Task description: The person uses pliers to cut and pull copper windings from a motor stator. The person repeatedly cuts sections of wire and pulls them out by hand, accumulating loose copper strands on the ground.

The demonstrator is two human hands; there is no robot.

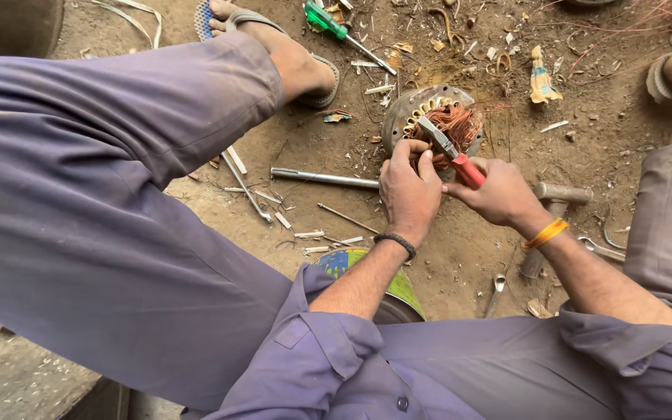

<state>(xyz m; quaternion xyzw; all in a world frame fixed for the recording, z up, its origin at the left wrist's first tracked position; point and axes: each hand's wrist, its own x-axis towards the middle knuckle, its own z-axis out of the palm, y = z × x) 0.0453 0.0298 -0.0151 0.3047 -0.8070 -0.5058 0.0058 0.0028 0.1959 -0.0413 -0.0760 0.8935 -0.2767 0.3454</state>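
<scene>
Here red-handled pliers (450, 152) point up-left into motor windings (454, 124).

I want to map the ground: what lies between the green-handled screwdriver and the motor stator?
Head view: between the green-handled screwdriver and the motor stator lies bare dirt with small scraps and metal strips.

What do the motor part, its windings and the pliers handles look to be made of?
Round motor part: dull grey metal, likely cast, dusty. Windings: reddish-brown strands, apparently copper wire. Pliers in the right hand: grey steel jaws, glossy red handles, probably plastic sleeves. The left hand steadies the part.
</scene>
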